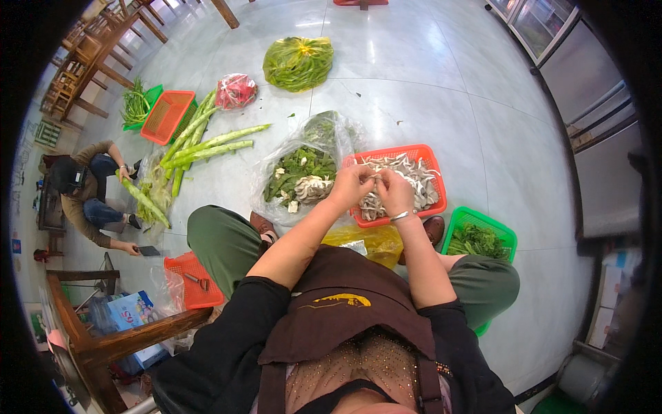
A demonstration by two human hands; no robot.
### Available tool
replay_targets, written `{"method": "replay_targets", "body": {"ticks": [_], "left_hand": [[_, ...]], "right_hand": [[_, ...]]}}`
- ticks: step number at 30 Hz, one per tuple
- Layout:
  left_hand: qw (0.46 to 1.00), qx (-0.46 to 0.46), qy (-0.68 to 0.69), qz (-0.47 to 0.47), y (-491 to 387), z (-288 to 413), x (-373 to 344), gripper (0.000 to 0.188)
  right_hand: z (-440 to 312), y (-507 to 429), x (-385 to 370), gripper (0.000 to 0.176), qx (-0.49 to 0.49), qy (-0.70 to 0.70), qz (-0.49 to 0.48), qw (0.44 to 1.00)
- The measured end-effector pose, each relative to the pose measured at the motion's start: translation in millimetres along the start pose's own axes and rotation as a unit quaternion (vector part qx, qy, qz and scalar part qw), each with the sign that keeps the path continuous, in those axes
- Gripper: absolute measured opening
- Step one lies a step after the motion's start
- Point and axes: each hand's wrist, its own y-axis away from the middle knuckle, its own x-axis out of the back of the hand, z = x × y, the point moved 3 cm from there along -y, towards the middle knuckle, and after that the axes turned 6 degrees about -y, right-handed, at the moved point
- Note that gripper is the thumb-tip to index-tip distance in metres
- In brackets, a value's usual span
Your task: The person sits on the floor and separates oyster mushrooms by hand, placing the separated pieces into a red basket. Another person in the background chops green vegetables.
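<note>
Over a red plastic basket (439, 181) of torn grey oyster mushrooms (421, 183), my left hand (352, 185) and my right hand (395, 192) meet at the fingertips. Between them they pinch a small oyster mushroom piece (377, 177), mostly hidden by my fingers. Left of the basket lies an open clear plastic bag (261, 194) with green leaves (310, 160) in it. On those leaves rests a larger oyster mushroom cluster (313, 189), with a few pale stem bits (293, 207) around it. A yellow plastic bag (380, 240) lies below the basket, between my feet.
A green basket (509, 230) of leafy greens stands at right. Long peeled stems (207, 147), a red-filled bag (236, 91) and a bag of green vegetables (299, 64) lie farther off. At left a crouching person (95, 191) holds a stem and a knife (149, 251), near a peeler (196, 281).
</note>
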Motion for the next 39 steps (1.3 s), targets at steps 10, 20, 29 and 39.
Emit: {"method": "replay_targets", "body": {"ticks": [10, 20, 29, 39], "left_hand": [[0.973, 0.119, 0.195, -0.023, -2, -35, -8, 0.012], [0.873, 0.297, 0.386, -0.008, 2, -50, 0, 0.018], [0.947, 0.225, 0.208, -0.094, -17, -29, -33, 0.051], [0.995, -0.081, -0.061, 0.024, -25, 8, -28, 0.02]], "right_hand": [[27, -4, 5, 0.012, -0.081, -0.144, 0.053, 0.985], [80, -6, 30, 0.007, -0.332, -0.585, 0.104, 0.733], [91, -4, 22, 0.011, -0.347, -0.572, 0.069, 0.74], [76, -9, -1, 0.011, -0.361, -0.534, -0.015, 0.765]]}}
